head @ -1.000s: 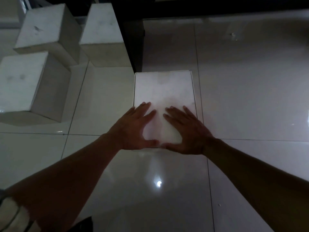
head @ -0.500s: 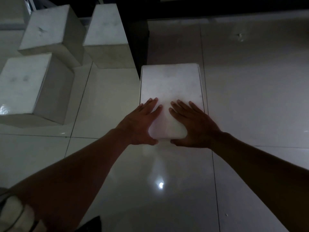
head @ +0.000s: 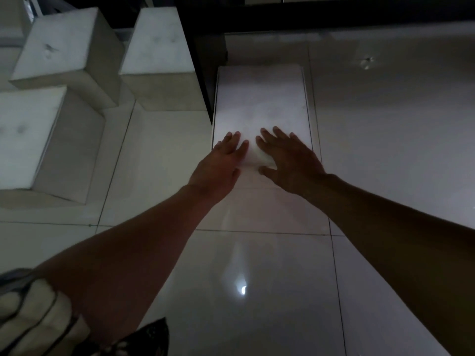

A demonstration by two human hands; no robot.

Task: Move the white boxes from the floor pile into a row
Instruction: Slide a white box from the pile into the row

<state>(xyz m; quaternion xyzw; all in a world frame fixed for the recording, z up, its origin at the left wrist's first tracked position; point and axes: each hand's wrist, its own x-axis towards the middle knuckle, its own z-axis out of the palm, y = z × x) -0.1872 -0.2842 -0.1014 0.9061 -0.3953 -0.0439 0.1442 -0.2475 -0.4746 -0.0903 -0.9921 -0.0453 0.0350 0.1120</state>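
A white box (head: pixel 261 98) lies flat on the glossy tiled floor, its far end close to a dark wall base. My left hand (head: pixel 221 163) and my right hand (head: pixel 288 160) rest side by side on its near end, fingers straight and spread, thumbs at its near edge. To the left, three more white boxes stand on the floor: one near the dark edge (head: pixel 156 52), one behind it at the far left (head: pixel 64 50), and one nearer me at the left (head: pixel 38 140).
A dark wall base or furniture edge (head: pixel 334 19) runs along the back and drops down between the left boxes and the pushed box. Shiny floor tiles (head: pixel 385 150) stretch to the right and toward me, with a light reflection in front.
Both hands have pushed the white box away from me along the floor, toward the dark wall base. The boxes at the left stayed where they were.
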